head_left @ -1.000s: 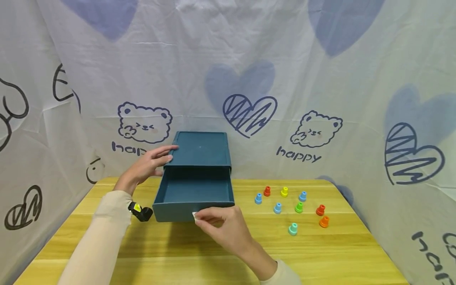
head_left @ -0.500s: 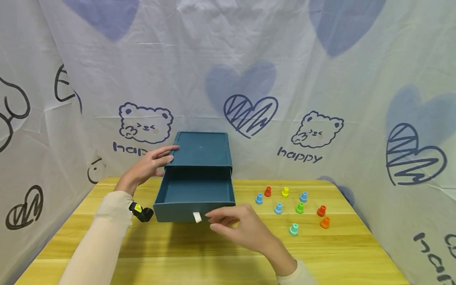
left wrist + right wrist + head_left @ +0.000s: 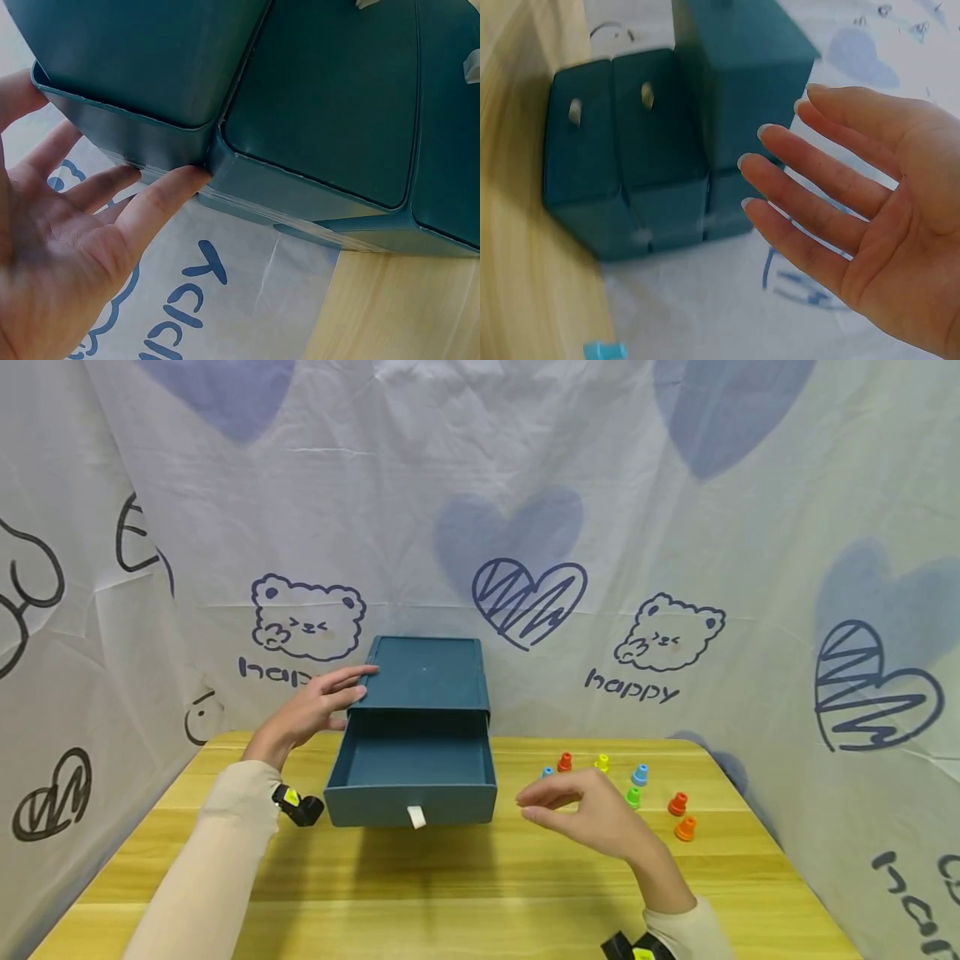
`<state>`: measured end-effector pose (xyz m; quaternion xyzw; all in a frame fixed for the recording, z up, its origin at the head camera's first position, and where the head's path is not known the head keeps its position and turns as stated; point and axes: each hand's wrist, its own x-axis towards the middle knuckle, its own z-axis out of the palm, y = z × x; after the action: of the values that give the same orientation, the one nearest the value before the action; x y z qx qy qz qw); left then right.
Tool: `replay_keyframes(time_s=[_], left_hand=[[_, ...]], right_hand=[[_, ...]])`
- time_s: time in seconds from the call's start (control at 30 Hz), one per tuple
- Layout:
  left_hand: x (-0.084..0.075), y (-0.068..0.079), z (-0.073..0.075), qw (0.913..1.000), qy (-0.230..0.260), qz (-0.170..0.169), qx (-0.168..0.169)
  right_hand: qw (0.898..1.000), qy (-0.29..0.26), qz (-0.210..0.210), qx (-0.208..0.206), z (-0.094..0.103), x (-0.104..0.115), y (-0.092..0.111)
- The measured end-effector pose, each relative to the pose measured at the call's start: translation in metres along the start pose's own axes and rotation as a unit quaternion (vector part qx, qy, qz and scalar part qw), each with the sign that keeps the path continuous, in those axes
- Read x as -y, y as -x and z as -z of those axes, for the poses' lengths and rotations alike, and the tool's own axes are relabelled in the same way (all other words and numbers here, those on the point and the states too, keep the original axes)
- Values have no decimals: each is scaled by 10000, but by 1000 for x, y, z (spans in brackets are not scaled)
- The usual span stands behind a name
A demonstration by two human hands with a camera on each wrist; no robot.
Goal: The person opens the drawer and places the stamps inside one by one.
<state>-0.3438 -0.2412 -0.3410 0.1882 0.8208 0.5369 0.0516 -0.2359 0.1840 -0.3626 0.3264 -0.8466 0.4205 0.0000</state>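
A dark teal drawer cabinet (image 3: 427, 672) stands against the back cloth, its top drawer (image 3: 360, 807) pulled out and bare inside. From the drawer front hangs a white pull tab (image 3: 416, 816). My left hand (image 3: 307, 712) rests along the cabinet's left side, fingers spread; the left wrist view has its thumb (image 3: 161, 204) against the edge by the drawer seam. To the right of the drawer, my right hand (image 3: 592, 814) hovers with nothing in it, fingers extended. In the right wrist view the same hand (image 3: 877, 180) appears beside the cabinet (image 3: 757, 112).
Small flared plastic pegs are scattered on the wooden table (image 3: 450, 902) at the right: red (image 3: 677, 803), orange (image 3: 686, 828), yellow (image 3: 602, 762), blue (image 3: 640, 774) and green (image 3: 633, 797). My right hand hides some. Printed cloth (image 3: 525, 468) encloses the back and sides.
My right hand has let go of the white pull tab and moved right, now overlapping some of the pegs in the head view. The left hand and the drawer have stayed put.
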Motion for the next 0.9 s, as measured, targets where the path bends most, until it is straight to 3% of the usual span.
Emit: replay_keyframes(time_s=[0.57, 0.73, 0.9], left_hand=[[-1, 1, 1, 9999, 97, -16, 64], [0, 0, 1, 9998, 152, -17, 91], [0, 0, 1, 9998, 154, 4, 88]], right_hand=[[9934, 640, -808, -511, 47, -67, 28], [9890, 832, -1118, -495, 57, -81, 36], [9889, 882, -1152, -321, 60, -98, 43]])
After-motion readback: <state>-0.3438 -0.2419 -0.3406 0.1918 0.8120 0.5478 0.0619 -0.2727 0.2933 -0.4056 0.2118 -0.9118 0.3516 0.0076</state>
